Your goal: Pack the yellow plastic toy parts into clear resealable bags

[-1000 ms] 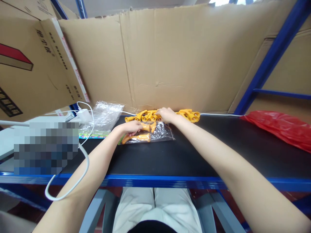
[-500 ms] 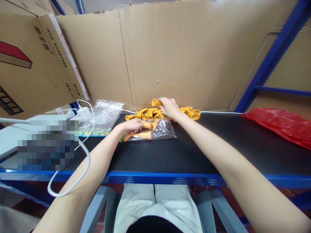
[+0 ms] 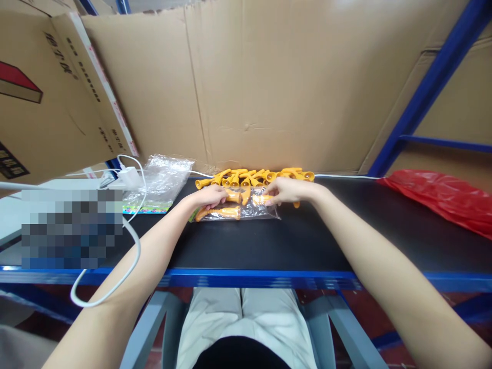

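Note:
A small clear plastic bag [image 3: 246, 211] lies on the black tabletop [image 3: 269, 241] with orange plastic trumpet-shaped pieces inside it. My left hand [image 3: 209, 197] rests closed on the bag's left end, pinning it over one orange piece. My right hand [image 3: 286, 190] is closed on an orange piece [image 3: 261, 198] at the bag's right side. A heap of loose orange pieces [image 3: 255, 177] lies just behind both hands, against the cardboard wall.
A stack of clear bags [image 3: 161, 179] on a coloured card lies at the left, beside a white charger and cable [image 3: 128, 177]. A red plastic bag [image 3: 442, 197] sits at the right. Cardboard sheets [image 3: 269, 87] wall the back; a blue shelf upright [image 3: 426, 92] rises at right.
My right hand lifted one orange piece off the heap and brought it down and towards me to the clear bag. My left hand stayed on the bag.

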Demonstrator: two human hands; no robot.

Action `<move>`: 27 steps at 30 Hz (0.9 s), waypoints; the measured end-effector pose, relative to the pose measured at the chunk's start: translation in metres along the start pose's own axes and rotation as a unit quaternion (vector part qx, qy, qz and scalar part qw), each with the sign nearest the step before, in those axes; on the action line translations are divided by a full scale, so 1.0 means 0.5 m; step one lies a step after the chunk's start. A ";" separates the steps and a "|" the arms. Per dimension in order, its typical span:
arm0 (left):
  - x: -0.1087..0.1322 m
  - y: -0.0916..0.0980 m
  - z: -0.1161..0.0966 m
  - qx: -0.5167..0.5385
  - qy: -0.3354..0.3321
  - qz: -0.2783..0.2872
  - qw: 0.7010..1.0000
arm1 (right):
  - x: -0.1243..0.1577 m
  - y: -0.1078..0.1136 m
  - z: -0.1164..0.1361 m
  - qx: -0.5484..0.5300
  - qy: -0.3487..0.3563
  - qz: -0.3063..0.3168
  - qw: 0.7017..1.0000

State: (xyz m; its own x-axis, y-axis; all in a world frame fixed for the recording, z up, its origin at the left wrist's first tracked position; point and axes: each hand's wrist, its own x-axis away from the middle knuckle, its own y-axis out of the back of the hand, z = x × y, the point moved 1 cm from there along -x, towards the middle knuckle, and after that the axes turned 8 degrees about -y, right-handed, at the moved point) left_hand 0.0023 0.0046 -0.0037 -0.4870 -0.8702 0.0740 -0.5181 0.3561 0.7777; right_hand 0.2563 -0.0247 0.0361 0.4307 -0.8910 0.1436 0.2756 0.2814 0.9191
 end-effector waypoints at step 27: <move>0.006 0.012 -0.001 -0.048 0.074 -0.057 0.994 | -0.046 -0.080 0.010 -0.211 0.102 -0.040 0.971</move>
State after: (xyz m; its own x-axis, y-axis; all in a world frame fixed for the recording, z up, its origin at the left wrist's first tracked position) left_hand -0.0019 0.0038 0.0015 -0.3169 -0.9461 0.0668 -0.4914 0.2240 0.8416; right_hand 0.2308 -0.0172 -0.0019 0.5430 -0.8389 -0.0381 0.6241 0.3728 0.6867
